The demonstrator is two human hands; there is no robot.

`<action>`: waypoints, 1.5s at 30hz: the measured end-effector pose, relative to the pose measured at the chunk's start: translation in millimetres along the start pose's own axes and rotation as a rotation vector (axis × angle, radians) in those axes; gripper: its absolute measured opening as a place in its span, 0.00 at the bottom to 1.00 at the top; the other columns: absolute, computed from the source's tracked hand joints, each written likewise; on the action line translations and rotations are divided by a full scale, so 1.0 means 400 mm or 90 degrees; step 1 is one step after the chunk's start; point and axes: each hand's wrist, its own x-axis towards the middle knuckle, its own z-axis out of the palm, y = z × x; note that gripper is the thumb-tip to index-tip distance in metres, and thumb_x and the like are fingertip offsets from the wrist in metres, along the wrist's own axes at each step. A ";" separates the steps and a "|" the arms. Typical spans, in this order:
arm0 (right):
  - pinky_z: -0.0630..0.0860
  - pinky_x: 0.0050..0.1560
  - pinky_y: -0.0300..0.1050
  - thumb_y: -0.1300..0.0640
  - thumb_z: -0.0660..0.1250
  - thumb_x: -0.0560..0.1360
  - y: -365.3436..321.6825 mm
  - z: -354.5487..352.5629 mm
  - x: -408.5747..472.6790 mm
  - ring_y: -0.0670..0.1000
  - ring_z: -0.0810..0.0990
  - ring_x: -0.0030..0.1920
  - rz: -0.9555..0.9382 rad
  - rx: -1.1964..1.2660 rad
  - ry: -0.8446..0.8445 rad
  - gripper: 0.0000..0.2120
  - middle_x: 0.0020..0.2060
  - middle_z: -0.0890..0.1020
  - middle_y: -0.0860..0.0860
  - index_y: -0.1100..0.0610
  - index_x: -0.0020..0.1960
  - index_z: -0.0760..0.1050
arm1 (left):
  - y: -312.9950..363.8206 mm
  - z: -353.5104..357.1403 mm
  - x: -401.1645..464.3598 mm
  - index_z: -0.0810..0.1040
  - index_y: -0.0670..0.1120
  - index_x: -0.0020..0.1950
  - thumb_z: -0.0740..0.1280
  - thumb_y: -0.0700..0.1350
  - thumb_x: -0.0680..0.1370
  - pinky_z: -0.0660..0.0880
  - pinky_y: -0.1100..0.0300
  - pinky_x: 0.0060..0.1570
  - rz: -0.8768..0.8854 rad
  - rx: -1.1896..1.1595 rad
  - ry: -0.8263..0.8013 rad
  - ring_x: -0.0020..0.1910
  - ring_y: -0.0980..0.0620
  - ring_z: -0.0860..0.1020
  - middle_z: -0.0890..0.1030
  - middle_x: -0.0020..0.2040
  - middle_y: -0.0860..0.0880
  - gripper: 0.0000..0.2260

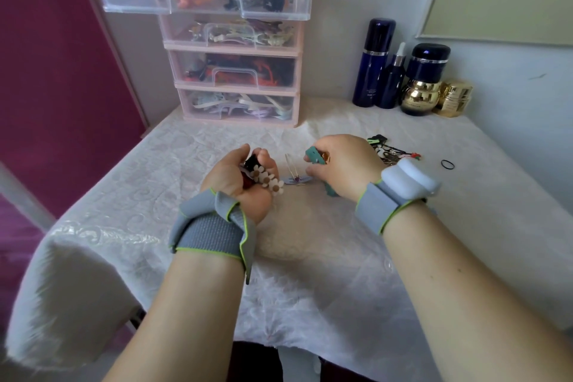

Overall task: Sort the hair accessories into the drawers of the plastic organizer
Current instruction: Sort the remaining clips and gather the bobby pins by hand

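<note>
My left hand (240, 178) grips a bunch of clips, among them a white daisy clip (268, 180) and something dark. My right hand (339, 161) pinches a teal hair clip (314, 156) just above the table. Between the hands lie a thin metal hairpin (290, 164) and a pale purple clip (297, 180) on the cloth. A pile of dark hairpins and clips (387, 149) lies behind my right hand. The pink plastic organizer (296, 77) stands at the back; its top drawer (201, 6) is pulled out, the lower three are closed and hold accessories.
Dark blue bottles (373, 62) and gold jars (421, 98) stand at the back right by the wall. A black hair tie (447, 164) lies at the right. The table (310, 257) has a white patterned cloth; its left edge drops off beside a magenta panel (46, 71).
</note>
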 end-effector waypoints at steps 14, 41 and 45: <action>0.64 0.33 0.40 0.55 0.59 0.78 -0.054 -0.029 0.033 0.53 0.72 0.44 0.014 -0.285 -0.192 0.13 0.46 0.76 0.55 0.61 0.57 0.76 | -0.001 -0.002 -0.006 0.68 0.38 0.36 0.59 0.37 0.79 0.70 0.70 0.20 -0.012 -0.019 0.001 0.30 0.53 0.69 0.70 0.34 0.44 0.12; 0.72 0.35 0.38 0.57 0.70 0.71 0.060 -0.032 -0.002 0.44 0.74 0.32 0.124 0.548 0.226 0.06 0.32 0.79 0.47 0.51 0.35 0.78 | -0.055 0.048 0.006 0.68 0.39 0.36 0.57 0.37 0.80 0.69 0.69 0.17 -0.073 -0.039 0.005 0.30 0.52 0.68 0.69 0.35 0.44 0.12; 0.71 0.29 0.38 0.60 0.68 0.72 0.040 -0.049 -0.024 0.45 0.74 0.29 0.122 0.602 0.173 0.06 0.31 0.82 0.48 0.54 0.36 0.77 | -0.063 0.059 0.010 0.68 0.39 0.37 0.56 0.37 0.80 0.70 0.68 0.17 -0.065 -0.081 -0.004 0.31 0.52 0.68 0.69 0.35 0.44 0.11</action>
